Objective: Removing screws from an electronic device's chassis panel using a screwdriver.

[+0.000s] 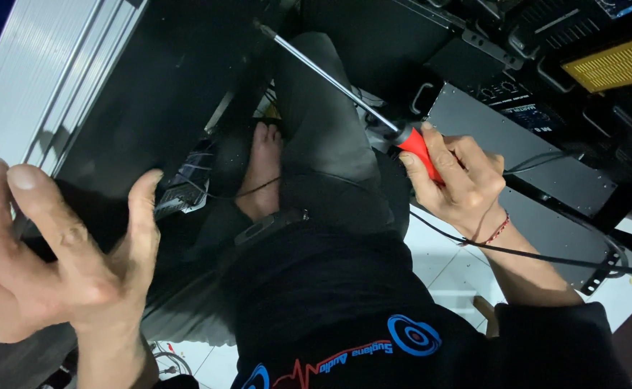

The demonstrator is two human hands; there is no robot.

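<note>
My right hand grips the red handle of a long screwdriver. Its metal shaft runs up and to the left, and the tip ends near the edge of a black panel. My left hand is at the lower left with its fingers spread and curled, holding nothing. Its fingertips rest against the ribbed silver edge of the same black panel. My legs in dark trousers and one bare foot lie between the two hands.
Grey and black rack-style equipment cases stand at the right, one with a yellow grille. A black cable crosses the white tiled floor under my right wrist. Loose wires lie near the foot.
</note>
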